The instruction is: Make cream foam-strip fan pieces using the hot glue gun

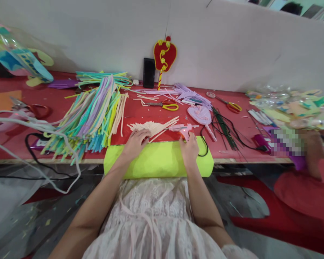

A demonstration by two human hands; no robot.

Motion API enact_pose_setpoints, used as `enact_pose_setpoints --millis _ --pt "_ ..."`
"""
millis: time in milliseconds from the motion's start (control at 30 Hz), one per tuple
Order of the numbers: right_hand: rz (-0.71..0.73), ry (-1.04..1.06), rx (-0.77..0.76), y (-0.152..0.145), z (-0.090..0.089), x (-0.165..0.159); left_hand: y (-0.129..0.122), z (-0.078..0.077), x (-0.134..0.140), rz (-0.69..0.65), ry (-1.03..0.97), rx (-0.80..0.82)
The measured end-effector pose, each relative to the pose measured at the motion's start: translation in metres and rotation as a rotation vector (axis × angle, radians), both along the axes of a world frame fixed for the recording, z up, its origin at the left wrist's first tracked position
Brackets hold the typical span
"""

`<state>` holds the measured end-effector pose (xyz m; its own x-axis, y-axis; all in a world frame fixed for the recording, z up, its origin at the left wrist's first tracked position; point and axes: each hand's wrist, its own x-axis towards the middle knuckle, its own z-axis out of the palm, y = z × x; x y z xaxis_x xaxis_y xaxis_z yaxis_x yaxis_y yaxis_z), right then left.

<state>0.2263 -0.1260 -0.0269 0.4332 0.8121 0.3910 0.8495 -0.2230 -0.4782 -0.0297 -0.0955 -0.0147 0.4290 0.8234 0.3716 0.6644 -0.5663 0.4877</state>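
My right hand [189, 146] is wrapped round the handle of a pink hot glue gun [181, 127], whose nozzle points left. That nozzle is close to a fan of cream pipe cleaners [151, 126] laid on the red table. My left hand [136, 143] presses on the fan's near left side with bent fingers, gripping its edge; the fingertips are partly hidden. A few longer cream strands stick out to the right, near the gun. Both wrists pass over a bright yellow-green sheet [156, 162] that hangs over the table's front edge.
Bundled coloured pipe cleaners [89, 111] lie left, beside white and black cables. Yellow-handled pliers [162, 104], a pink fan-shaped craft [200, 114] and green wires [224, 127] lie beyond. A phone [149, 73] and a red fan [165, 55] stand at the wall. Another person's arm [314, 154] is at right.
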Motion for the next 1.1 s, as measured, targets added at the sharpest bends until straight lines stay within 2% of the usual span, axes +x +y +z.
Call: enact_pose_setpoints --millis 333,1100 --pt "-0.014 0.011 0.004 0.0026 -0.0003 0.0031 -0.0018 0.0040 0.0011 0.000 -0.001 -0.019" --pt "-0.043 0.003 -0.008 0.0050 0.0035 0.0045 0.0010 0.0012 0.0006 -0.008 0.000 -0.019"
